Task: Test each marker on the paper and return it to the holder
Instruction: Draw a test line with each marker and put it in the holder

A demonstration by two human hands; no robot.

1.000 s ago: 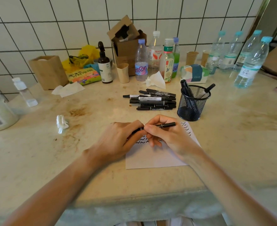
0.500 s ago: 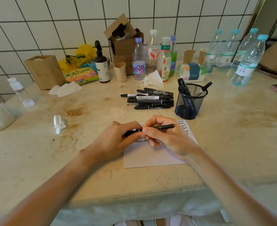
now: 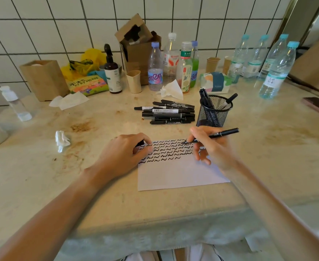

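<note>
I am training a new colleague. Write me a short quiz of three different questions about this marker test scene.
1. True or false: the right hand holds a marker with its tip at the paper.
2. What does the left hand pinch: A) marker cap, B) tissue, C) bottle?
3. Where do the other loose markers lie?

Key: 1 true; 2 A; 3 on the counter, left of the mesh holder.

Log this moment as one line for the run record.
stage: testing marker | right hand: holds marker, tip on paper | left hand: holds cap | holder: some markers in | pile: waiting
</note>
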